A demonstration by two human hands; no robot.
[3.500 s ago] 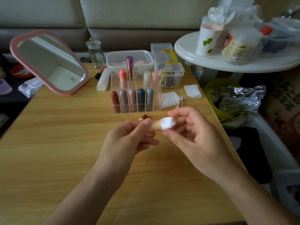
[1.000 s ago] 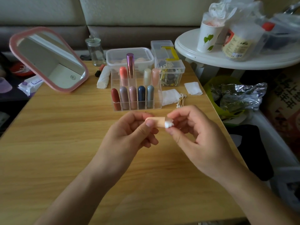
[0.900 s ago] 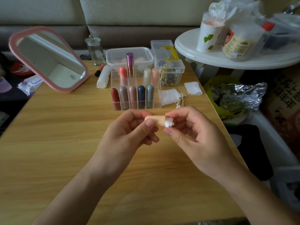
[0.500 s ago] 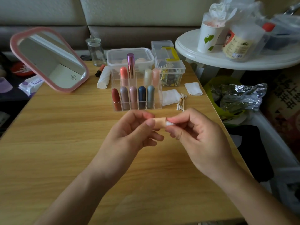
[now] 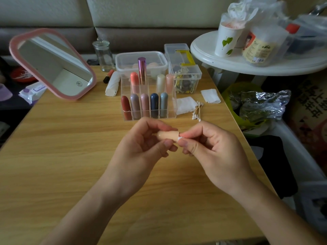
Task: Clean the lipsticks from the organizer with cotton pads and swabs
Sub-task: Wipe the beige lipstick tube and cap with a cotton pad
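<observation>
Over the middle of the wooden table, my left hand grips a peach lipstick tube held sideways. My right hand pinches a small white cotton pad against the tube's right end; most of the pad is hidden by my fingers. Behind my hands stands the clear acrylic organizer with several upright lipsticks in it. To its right lie a flat cotton pad, a small bunch of cotton swabs and another cotton pad.
A pink-framed mirror leans at the back left. A glass jar, a loose lipstick, a white roll and two clear boxes stand behind the organizer. A white round side table and bags crowd the right.
The cotton pad, earlier wrapped openly around the tube's end, is now squeezed small between my right fingers at the tube's right end. Both hands stayed in about the same place.
</observation>
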